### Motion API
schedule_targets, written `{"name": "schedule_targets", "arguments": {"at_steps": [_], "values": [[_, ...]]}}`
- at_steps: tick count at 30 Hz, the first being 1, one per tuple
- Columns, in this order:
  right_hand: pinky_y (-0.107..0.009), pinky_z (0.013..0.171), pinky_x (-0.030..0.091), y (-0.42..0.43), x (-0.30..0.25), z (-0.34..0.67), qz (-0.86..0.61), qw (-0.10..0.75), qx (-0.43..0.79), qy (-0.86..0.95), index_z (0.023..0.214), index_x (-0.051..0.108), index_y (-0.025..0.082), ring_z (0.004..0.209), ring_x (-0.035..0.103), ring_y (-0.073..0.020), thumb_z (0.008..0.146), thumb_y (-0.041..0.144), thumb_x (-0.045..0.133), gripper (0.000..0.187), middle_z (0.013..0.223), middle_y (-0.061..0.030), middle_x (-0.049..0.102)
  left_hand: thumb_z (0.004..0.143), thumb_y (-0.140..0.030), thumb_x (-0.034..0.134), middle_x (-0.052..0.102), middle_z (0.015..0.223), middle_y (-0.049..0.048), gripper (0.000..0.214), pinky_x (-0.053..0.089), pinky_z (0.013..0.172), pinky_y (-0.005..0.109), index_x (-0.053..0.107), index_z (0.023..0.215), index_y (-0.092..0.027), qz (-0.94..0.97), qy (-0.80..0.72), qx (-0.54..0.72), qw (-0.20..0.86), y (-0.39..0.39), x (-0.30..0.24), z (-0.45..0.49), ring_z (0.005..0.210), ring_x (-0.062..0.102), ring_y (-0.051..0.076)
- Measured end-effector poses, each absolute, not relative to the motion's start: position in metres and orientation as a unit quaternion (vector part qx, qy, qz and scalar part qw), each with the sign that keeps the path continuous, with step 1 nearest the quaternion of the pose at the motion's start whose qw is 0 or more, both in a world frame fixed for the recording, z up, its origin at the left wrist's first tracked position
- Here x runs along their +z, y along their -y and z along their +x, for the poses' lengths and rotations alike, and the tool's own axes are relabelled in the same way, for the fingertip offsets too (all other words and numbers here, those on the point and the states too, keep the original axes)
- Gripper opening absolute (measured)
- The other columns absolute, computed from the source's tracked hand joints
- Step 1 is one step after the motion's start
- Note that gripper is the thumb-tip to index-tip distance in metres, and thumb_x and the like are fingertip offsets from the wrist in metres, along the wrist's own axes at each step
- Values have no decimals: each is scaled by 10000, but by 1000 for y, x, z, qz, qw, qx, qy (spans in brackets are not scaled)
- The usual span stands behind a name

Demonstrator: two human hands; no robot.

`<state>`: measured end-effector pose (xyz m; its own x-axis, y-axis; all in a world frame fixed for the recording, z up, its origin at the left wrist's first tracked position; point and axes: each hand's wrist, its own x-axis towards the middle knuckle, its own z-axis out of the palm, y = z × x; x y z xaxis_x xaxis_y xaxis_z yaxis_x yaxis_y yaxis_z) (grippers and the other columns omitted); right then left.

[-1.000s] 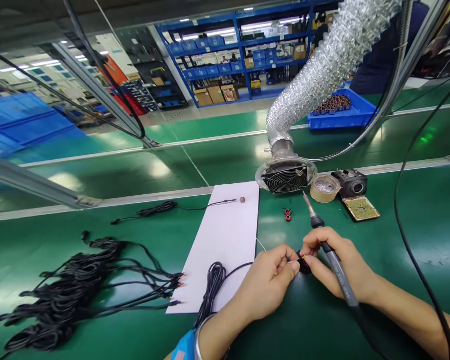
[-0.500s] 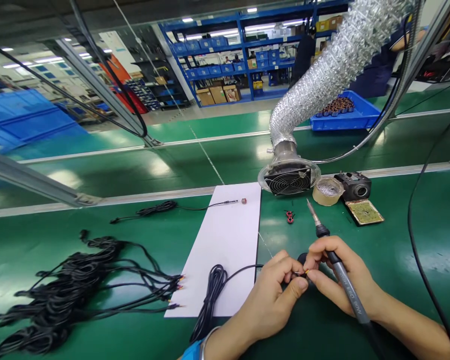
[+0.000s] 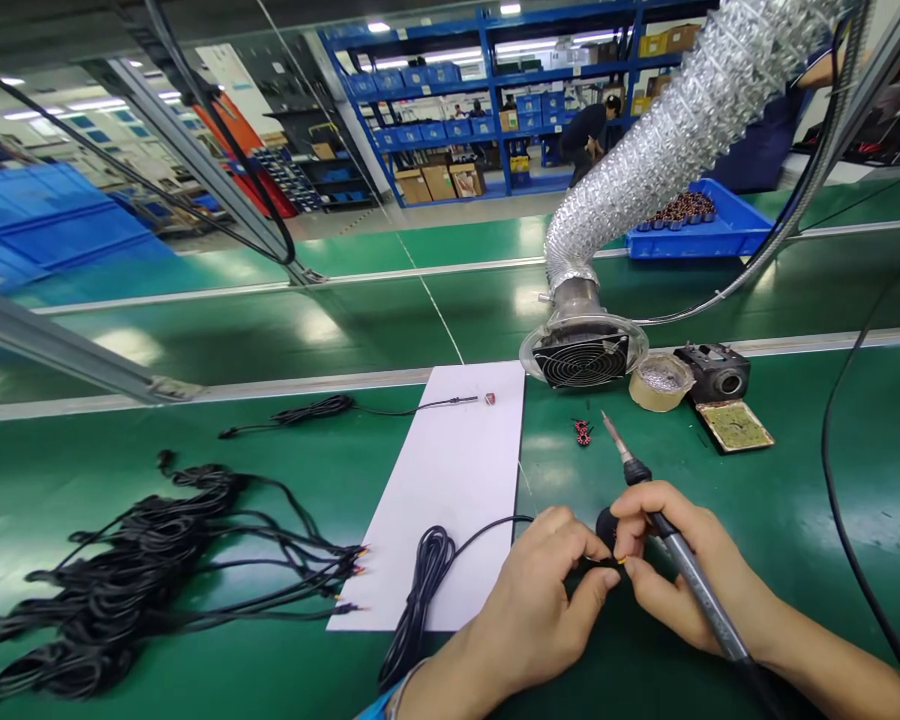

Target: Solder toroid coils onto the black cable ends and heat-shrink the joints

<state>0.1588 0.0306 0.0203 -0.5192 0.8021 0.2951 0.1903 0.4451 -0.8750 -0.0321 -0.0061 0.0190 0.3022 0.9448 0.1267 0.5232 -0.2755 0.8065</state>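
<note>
My left hand (image 3: 544, 590) pinches the end of a black cable (image 3: 487, 530), whose coiled length (image 3: 429, 580) lies on a white sheet (image 3: 469, 470). My right hand (image 3: 682, 560) carries a soldering iron (image 3: 686, 565) across its palm, with the tip pointing up and away. Its thumb and forefinger close near a tiny yellow wire end (image 3: 621, 560) at the cable's tip. Behind the fingertips sits a round black piece (image 3: 607, 525), partly hidden. Small red and black parts (image 3: 583, 433) lie on the green mat beyond the iron's tip.
A pile of black cables (image 3: 135, 570) lies at left. A fume extractor (image 3: 581, 355) hangs ahead, beside a solder roll (image 3: 660, 382) and an iron stand with sponge (image 3: 733, 425). A blue tray (image 3: 701, 240) holds copper-wound parts. A person (image 3: 589, 135) bends near the shelves.
My fingertips have shifted slightly and the yellow wire end shows more clearly. The iron's tip has swung a little left. The person in the background has bent over.
</note>
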Motion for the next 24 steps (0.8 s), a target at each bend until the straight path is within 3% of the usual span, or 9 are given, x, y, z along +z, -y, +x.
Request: {"name": "schedule_targets", "arguments": {"at_steps": [5, 9, 16, 20, 24], "values": [[-192, 636, 509, -31, 29, 160, -295, 345, 349, 820, 1132, 509, 276, 660, 630, -96, 749, 36, 535, 453, 787, 42, 633, 825, -244, 639, 542, 723, 7, 80, 361, 631, 272, 646, 820, -165, 697, -518, 287, 405, 6, 20, -32, 664, 473, 147], [-205, 615, 499, -31, 29, 159, -272, 385, 289, 833, 1058, 534, 259, 652, 614, -105, 765, 51, 516, 360, 765, 34, 636, 907, -339, 567, 517, 676, -14, 230, 341, 554, 252, 689, 987, -161, 640, -500, 289, 507, 5, 18, -34, 576, 421, 125], [-172, 652, 538, -29, 21, 157, -295, 447, 299, 790, 1129, 520, 264, 665, 654, -84, 797, 63, 544, 389, 794, 37, 652, 1025, -409, 354, 574, 939, 88, 396, 457, 818, 333, 683, 1019, -188, 716, -458, 345, 399, 6, 16, -30, 921, 544, 209], [-200, 680, 561, -28, 18, 156, -303, 420, 334, 788, 1192, 499, 273, 706, 664, -103, 790, 51, 549, 462, 832, 25, 658, 1038, -398, 297, 577, 755, 34, 402, 427, 660, 269, 566, 827, -187, 716, -436, 337, 428, 7, 10, -26, 689, 535, 155], [-205, 667, 547, -29, 19, 158, -312, 385, 361, 790, 1196, 501, 275, 693, 640, -101, 775, 31, 548, 489, 823, 31, 630, 1034, -358, 290, 561, 728, 21, 360, 392, 633, 265, 505, 793, -197, 726, -453, 316, 409, 9, 11, -27, 665, 509, 151]]}}
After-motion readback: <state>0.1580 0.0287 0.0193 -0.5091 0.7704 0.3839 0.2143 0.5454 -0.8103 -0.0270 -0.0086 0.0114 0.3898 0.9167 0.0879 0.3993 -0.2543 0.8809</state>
